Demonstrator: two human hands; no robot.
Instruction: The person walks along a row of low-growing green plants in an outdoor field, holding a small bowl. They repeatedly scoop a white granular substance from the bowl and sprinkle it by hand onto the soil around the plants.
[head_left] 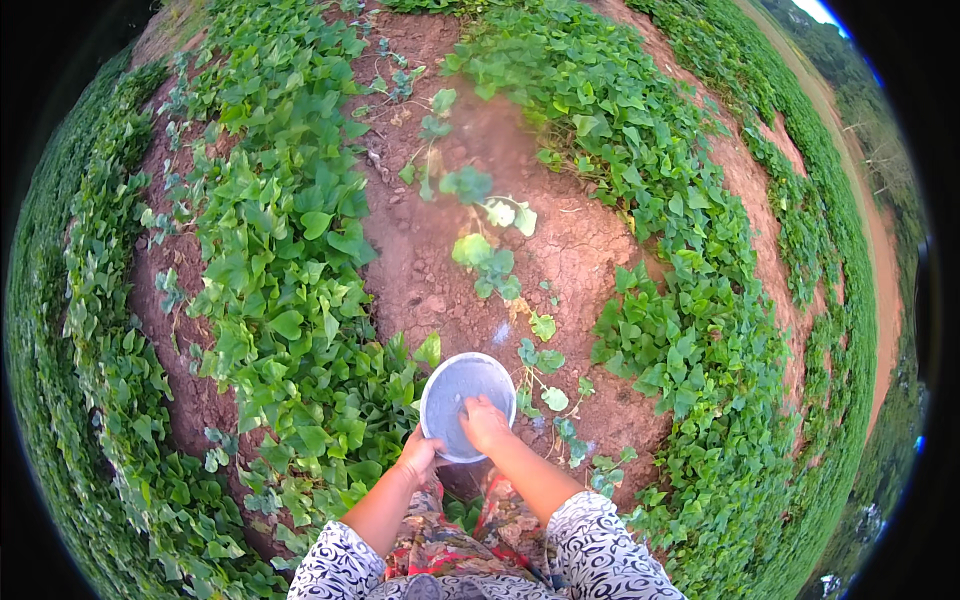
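Left hand [420, 454] grips a round, grey, white-rimmed bowl [466, 357], lower centre of frame; right hand [485, 424] reaches inside, grasp indeterminable.

text: none legible | labels: none | numbers: none | signs: none

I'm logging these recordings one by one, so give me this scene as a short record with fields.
Left hand: gripping the bowl at its lower-left rim
Right hand: inside the bowl; exact grip unclear
Bowl: round, pale rim, greyish inside
Ground: reddish-brown soil with a trailing vine ahead
Flanks: left leafy row, right leafy row
Clothing: black-and-white patterned sleeves
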